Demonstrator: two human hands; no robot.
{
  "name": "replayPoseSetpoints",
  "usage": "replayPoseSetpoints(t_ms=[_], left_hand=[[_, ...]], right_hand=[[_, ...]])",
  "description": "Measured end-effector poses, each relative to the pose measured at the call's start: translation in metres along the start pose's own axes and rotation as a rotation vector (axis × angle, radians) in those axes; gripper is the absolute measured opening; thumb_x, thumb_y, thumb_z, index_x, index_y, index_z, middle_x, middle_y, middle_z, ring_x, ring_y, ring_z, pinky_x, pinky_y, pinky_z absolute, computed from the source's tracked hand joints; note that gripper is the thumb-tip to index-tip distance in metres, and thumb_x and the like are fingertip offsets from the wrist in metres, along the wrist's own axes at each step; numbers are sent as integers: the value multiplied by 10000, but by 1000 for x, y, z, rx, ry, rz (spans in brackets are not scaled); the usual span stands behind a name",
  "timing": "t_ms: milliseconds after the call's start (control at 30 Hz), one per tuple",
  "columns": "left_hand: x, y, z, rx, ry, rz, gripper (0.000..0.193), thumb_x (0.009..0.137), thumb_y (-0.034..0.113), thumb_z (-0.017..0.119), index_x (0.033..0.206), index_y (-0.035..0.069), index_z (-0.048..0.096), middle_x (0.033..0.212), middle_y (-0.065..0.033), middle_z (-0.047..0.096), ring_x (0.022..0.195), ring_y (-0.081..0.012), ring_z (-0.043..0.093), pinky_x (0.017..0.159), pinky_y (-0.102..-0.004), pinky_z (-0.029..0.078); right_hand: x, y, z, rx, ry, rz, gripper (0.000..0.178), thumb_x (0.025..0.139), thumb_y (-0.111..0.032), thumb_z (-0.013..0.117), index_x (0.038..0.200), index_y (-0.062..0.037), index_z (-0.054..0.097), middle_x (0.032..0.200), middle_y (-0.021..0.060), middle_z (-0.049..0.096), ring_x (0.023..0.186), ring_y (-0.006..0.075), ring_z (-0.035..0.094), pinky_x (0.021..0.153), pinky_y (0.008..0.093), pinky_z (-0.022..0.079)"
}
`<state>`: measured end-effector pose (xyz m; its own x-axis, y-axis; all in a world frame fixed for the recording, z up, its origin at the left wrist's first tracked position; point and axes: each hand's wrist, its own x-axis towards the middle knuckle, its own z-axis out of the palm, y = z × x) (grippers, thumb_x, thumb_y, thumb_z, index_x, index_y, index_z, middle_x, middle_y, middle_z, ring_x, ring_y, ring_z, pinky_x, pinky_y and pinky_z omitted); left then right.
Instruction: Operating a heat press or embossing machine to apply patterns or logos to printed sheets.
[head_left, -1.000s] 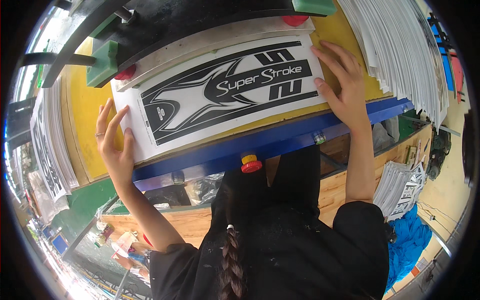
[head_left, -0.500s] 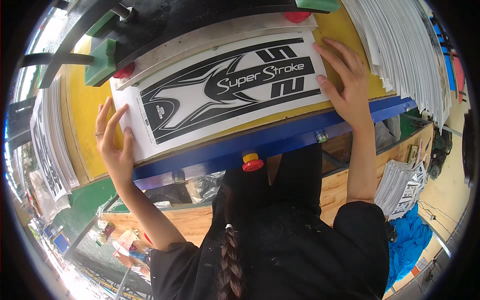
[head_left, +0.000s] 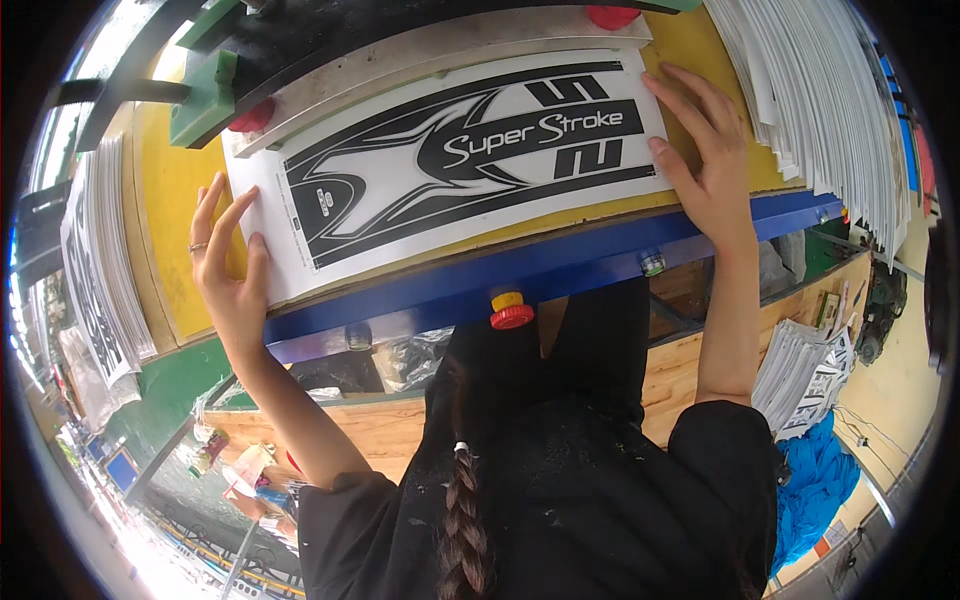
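Note:
A white sheet (head_left: 282, 245) with a bold black graphic and outlined lettering lies face up on a yellow work surface (head_left: 185, 250). At its left edge is my left hand (head_left: 226, 262), fingers apart, with a ring on one finger and the fingertips at the paper's margin. My right hand (head_left: 712, 168) spreads its fingers at the opposite end, thumb and fingertips touching the sheet's right edge. Neither hand is closed around anything. Along the far side of the sheet runs a pale metal bar (head_left: 440, 62), close to the paper's top edge.
Stacks of sheets stand at the right (head_left: 800, 100) and left (head_left: 100, 260). A blue front rail (head_left: 430, 288) carries a red and yellow push button (head_left: 511, 312). Black machine arms with green blocks (head_left: 203, 97) hang at the far left. Blue cloth (head_left: 812, 500) lies low on the right.
The whole view has shifted slightly. Both hands stay at the two ends of the sheet, and I see no clear movement of the paper on the surface.

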<state>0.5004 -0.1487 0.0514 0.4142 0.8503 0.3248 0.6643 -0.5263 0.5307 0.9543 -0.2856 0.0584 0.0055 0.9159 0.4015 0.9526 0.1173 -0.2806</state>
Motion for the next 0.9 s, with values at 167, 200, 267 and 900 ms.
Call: replayPoseSetpoints(t_ms=[167, 200, 267, 900], left_hand=[[-1, 0, 0, 8, -1, -6, 427, 855, 68, 580, 1260, 70, 718, 1500, -154, 551, 1480, -387, 390, 1220, -526, 280], [-1, 0, 0, 10, -2, -8, 427, 855, 67, 582, 1259, 71, 718, 1500, -153, 551, 1480, -385, 390, 1221, -525, 279], [-1, -1, 0, 13, -2, -13, 426, 853, 66, 586, 1258, 73, 718, 1499, -150, 552, 1481, -381, 390, 1222, -523, 277], [0, 2, -1, 6, -4, -17, 425, 845, 36, 594, 1246, 77, 727, 1488, -153, 558, 1476, -370, 400, 1221, -513, 282]], right_hand=[[0, 0, 0, -1, 3, -10, 484, 863, -255, 701, 1341, -185, 678, 1401, 80, 596, 1287, 337, 533, 1096, 454, 386], [0, 0, 0, 3, 5, -12, 486, 861, -253, 701, 1341, -185, 679, 1399, 80, 597, 1287, 337, 533, 1096, 455, 386], [1, 0, 0, 10, 5, -13, 489, 857, -250, 701, 1341, -185, 680, 1395, 80, 599, 1286, 338, 534, 1098, 457, 386], [3, 0, -2, -7, -32, -13, 493, 879, -268, 647, 1345, -111, 673, 1410, 141, 596, 1309, 358, 537, 1127, 450, 384]])
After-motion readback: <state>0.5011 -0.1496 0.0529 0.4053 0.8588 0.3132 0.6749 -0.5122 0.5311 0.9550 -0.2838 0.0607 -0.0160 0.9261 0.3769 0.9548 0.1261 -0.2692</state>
